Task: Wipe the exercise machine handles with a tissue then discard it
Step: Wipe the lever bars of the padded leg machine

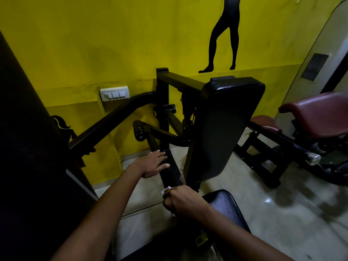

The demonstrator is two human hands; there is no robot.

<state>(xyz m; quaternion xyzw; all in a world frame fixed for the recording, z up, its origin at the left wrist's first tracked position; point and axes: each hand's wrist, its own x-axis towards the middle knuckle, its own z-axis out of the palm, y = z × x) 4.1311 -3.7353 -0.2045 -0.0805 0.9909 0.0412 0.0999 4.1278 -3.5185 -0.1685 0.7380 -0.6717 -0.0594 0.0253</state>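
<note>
Head view: right hand [181, 200] has its fingers clamped on the tissue [167, 189] at the black machine arm [170, 171]; left hand [152, 163] rests flat, fingers straight. Bunched tissue could tear or miss the handle [138, 129].

No readable text; the view is dim.

Yellow wall [94, 44] with black leg silhouette [224, 34], black back pad [222, 129], maroon bench pad [320, 112], white tissue [166, 189].
</note>
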